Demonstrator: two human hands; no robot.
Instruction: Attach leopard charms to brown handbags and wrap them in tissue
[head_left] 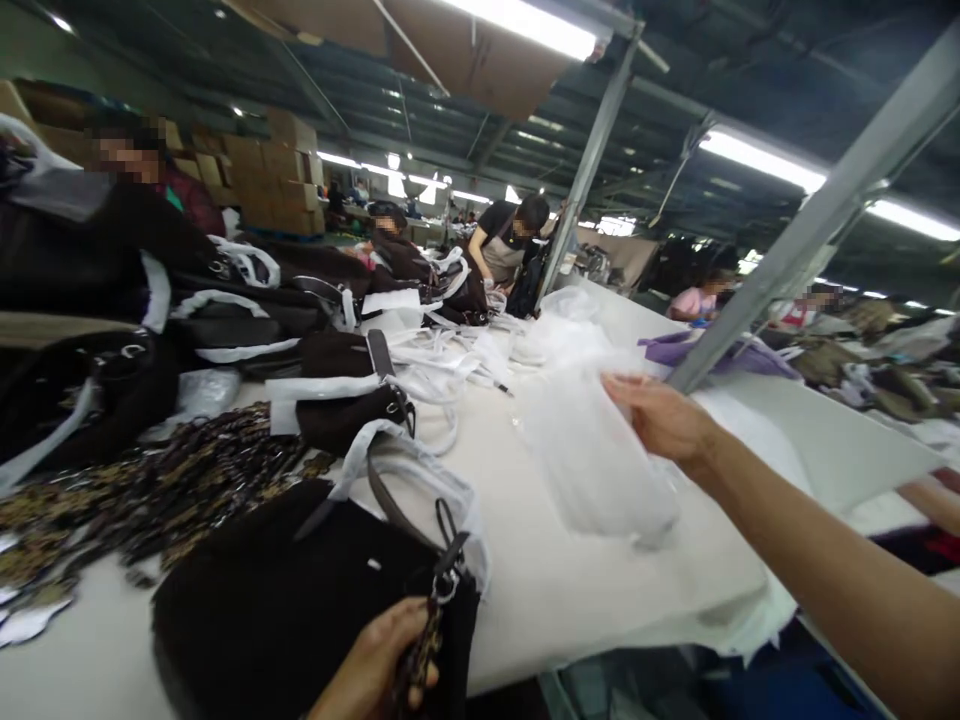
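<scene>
Handbag point(285, 590), dark and soft, lay on the counter point(555, 610), left of and beyond our left hand point(386, 655), which gripped the patterned charm point(427, 640) below its metal ring point(445, 583). Farther right, our right hand point(660, 415) touched a translucent plastic bag point(600, 480); through the blur we could not tell whether it had closed. Past our left hand we saw a dark-and-gold heap point(210, 475), another dark bag point(337, 415) and a co-worker point(506, 240).

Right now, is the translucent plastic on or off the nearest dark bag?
Off: the plastic is at the right hand, white table showing between it and the bag.
</scene>
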